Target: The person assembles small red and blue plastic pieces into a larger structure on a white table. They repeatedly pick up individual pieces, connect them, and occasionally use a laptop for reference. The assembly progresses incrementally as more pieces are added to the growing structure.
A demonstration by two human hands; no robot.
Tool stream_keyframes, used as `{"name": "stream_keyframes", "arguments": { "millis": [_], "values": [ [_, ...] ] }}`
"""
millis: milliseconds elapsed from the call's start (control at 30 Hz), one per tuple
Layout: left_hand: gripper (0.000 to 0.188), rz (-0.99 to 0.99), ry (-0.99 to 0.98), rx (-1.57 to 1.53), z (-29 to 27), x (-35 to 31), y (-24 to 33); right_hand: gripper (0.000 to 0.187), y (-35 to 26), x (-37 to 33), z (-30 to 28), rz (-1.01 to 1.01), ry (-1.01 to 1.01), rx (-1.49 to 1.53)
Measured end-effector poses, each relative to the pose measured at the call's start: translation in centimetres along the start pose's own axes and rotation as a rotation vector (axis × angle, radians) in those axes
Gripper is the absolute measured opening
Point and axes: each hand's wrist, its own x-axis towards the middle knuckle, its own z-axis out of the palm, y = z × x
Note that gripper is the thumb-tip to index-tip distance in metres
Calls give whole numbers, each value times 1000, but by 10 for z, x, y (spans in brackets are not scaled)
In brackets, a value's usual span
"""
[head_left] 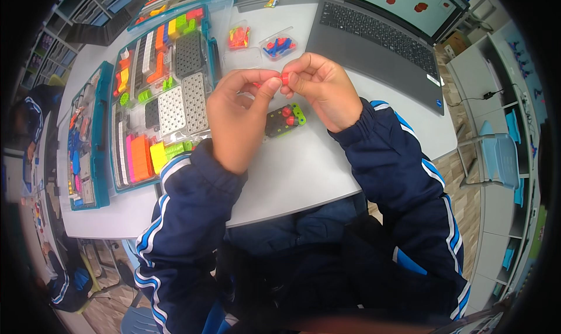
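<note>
At the left of the counter (280, 185), a narrow teal tray (100, 179) and a large teal-edged case (133, 185) of colored building parts take up the space beside the left hand (236, 115). That hand has its thumb and forefinger pinched together at the left end of a small red piece (285, 78), its other fingers curled under; a further bit of red (256, 84) shows within the curl, too small to make out. Beyond the fingertips, on the far side, stand a see-through box of red and yellow bits (239, 37) and, a little to its right, another of blue and red bits (279, 45). The red piece sits in the gap between the hands, raised over the counter; which way its long axis runs is hidden by the fingers. Just to the near side, below the fingertips, lies a dark gray and green block (286, 121), long axis slanting from near left to far right, two red knobs on top, its left end beside the left hand, the nearer one. The right hand (327, 91) pinches the red piece from the right. Past it, an open laptop (374, 39) bounds the far right.
</note>
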Motion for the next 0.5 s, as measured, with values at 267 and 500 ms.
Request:
{"name": "stream_keyframes", "arguments": {
  "millis": [267,500],
  "values": [
    [16,-59,-16,-74,1,-2,2,5,3,-4,8,-23,29,53],
    [12,-60,-69,-207,-6,1,4,3,0,-4,8,-13,-39,37]
  ]
}}
